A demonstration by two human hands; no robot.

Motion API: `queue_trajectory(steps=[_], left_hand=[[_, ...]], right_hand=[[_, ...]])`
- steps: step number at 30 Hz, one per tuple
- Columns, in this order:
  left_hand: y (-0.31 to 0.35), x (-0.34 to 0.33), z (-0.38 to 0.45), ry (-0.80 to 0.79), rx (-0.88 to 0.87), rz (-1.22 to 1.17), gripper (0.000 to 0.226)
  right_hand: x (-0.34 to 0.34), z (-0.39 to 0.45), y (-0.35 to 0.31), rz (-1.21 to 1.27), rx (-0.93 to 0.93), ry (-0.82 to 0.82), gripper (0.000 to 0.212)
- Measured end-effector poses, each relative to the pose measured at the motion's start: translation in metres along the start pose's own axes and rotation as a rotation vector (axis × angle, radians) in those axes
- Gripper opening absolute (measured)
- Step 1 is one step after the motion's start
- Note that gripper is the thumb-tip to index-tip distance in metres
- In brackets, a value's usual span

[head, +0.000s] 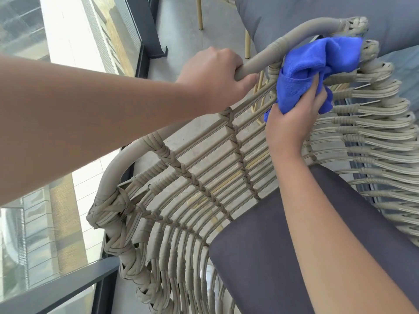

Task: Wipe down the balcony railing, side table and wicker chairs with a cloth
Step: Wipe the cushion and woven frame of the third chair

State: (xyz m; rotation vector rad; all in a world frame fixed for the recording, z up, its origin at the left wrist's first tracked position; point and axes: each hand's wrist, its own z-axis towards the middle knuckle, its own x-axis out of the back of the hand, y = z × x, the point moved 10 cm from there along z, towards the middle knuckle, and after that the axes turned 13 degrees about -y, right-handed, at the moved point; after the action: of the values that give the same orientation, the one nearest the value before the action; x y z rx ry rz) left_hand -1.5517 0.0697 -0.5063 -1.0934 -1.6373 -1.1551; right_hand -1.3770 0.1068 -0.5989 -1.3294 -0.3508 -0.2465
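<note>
A beige wicker chair (204,168) fills the middle of the head view, its woven back curving from lower left to upper right. My left hand (215,75) grips the chair's smooth top rail. My right hand (292,118) holds a bunched blue cloth (317,66) against the weave just below the rail, near the upper right corner of the back. A dark grey seat cushion (283,227) lies under my right forearm.
The dark balcony railing (68,288) with glass panels runs along the left, with a sheer view down to buildings. A second grey-cushioned chair (317,12) with gold legs stands beyond, on the grey floor (179,30).
</note>
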Motion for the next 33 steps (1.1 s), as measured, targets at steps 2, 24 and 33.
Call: queue_trajectory(steps=[2,24,33], left_hand=[[-0.001,0.001,-0.001,0.009,0.007,0.004,0.050],[0.003,0.001,-0.003,0.019,-0.011,0.017,0.052],[0.004,0.001,-0.004,0.011,-0.002,0.023,0.051]], right_hand=[[-0.002,-0.010,-0.006,-0.003,-0.009,-0.022,0.081],[-0.091,-0.201,-0.073,0.156,-0.014,-0.362,0.081],[-0.114,-0.263,-0.098,0.177,0.005,-0.543,0.081]])
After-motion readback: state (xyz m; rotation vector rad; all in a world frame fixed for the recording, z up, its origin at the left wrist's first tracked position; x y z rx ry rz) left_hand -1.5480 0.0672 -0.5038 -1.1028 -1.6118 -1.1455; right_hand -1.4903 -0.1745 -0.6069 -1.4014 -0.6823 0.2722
